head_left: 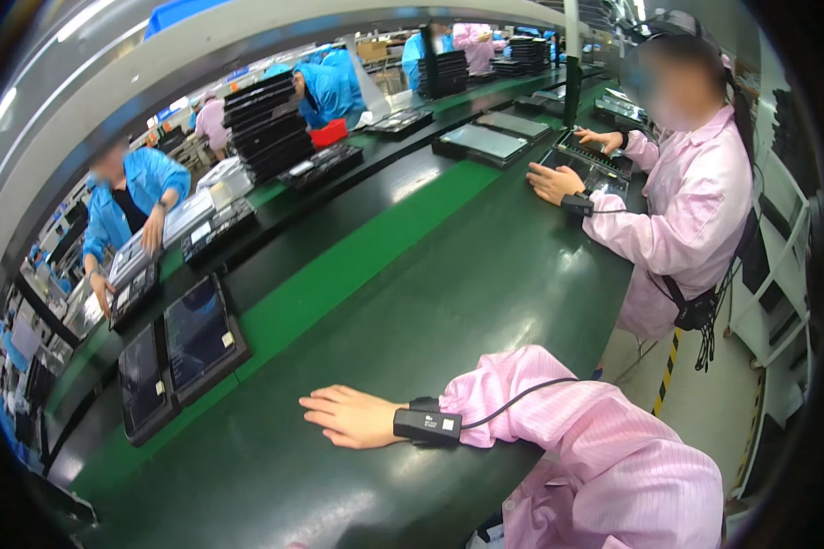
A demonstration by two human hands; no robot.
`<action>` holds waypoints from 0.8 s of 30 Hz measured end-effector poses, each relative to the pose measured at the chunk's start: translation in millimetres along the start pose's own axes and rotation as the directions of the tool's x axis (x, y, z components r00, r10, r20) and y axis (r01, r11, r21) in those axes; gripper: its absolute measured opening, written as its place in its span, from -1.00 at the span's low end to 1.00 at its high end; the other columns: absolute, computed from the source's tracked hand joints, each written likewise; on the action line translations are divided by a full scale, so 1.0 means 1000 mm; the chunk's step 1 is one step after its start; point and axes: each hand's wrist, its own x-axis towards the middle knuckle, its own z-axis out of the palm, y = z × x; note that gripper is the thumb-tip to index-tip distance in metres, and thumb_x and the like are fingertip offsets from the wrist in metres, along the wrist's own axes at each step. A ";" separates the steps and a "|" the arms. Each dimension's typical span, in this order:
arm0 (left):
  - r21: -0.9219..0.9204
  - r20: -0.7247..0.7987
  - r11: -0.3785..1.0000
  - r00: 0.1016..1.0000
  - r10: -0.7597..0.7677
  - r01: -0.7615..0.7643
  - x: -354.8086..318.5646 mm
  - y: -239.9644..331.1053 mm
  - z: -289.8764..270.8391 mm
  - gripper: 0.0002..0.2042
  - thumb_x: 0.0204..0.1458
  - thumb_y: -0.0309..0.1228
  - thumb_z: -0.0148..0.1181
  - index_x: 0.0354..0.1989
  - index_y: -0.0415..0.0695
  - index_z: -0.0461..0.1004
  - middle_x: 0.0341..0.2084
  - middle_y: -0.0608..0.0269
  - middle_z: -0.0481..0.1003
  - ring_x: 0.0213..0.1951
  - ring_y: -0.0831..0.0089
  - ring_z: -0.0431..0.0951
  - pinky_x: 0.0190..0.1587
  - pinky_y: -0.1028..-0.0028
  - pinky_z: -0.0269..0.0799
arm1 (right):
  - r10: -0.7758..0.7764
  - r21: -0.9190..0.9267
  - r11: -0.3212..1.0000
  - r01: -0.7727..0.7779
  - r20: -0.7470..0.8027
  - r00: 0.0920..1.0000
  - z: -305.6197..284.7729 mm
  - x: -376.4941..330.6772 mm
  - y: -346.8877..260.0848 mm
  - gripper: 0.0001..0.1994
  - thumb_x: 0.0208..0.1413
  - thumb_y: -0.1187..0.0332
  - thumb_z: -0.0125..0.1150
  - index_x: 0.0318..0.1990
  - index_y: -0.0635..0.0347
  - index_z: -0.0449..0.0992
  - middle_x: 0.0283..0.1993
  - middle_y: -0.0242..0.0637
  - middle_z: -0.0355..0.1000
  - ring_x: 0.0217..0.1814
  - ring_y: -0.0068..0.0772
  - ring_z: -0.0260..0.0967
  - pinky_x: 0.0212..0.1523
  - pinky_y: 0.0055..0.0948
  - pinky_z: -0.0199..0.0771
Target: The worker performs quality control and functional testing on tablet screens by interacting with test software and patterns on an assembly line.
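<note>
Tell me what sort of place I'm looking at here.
Most likely an electronics assembly line in a factory: a long green conveyor belt carries open laptops, workers in pink and blue smocks line both sides, and dark stacked trays stand nearby.

Pink ribbed sleeve (513,389) — black wrist strap (428,425) with thin black cable (513,403)

A long dark green tabletop (485,302) is stretching away, a brighter green strip (357,265) running along its far side. Two dark flat panels (178,352) are lying side by side near its left end. More panels (485,142) and an open keyboard unit (590,160) are sitting toward the far right end.
</note>
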 end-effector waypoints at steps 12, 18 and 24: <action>0.447 0.145 0.885 0.966 -0.214 0.129 -0.010 0.014 -0.021 -0.89 -0.21 -0.44 0.15 -0.64 -0.01 0.34 -0.59 0.38 0.31 -0.50 0.48 0.33 -0.41 0.52 0.27 | 0.098 0.003 0.995 -0.099 0.122 0.988 -0.008 0.000 0.002 -0.60 0.07 0.31 0.08 0.05 0.32 0.34 0.24 -0.06 0.15 0.29 -0.06 0.06 0.25 -0.17 0.13; 0.485 0.402 0.848 0.916 -0.001 -0.212 -0.002 -0.003 -0.036 -0.88 -0.18 -0.55 0.11 -0.59 -0.02 0.32 -0.55 0.37 0.32 -0.45 0.46 0.35 -0.37 0.48 0.27 | 0.079 -0.001 0.997 -0.079 0.056 0.995 -0.008 0.001 0.001 -0.63 0.04 0.33 0.10 -0.01 0.32 0.37 0.19 -0.07 0.21 0.25 -0.11 0.10 0.23 -0.20 0.15; 0.500 0.296 0.861 0.953 -0.071 -0.091 -0.003 0.004 -0.015 -0.89 -0.12 -0.48 0.06 -0.60 -0.01 0.30 -0.56 0.39 0.32 -0.45 0.48 0.34 -0.36 0.47 0.24 | 0.076 -0.001 0.997 -0.076 0.063 0.995 -0.012 0.000 0.005 -0.63 0.02 0.34 0.10 -0.02 0.33 0.37 0.19 -0.06 0.21 0.25 -0.09 0.10 0.24 -0.20 0.15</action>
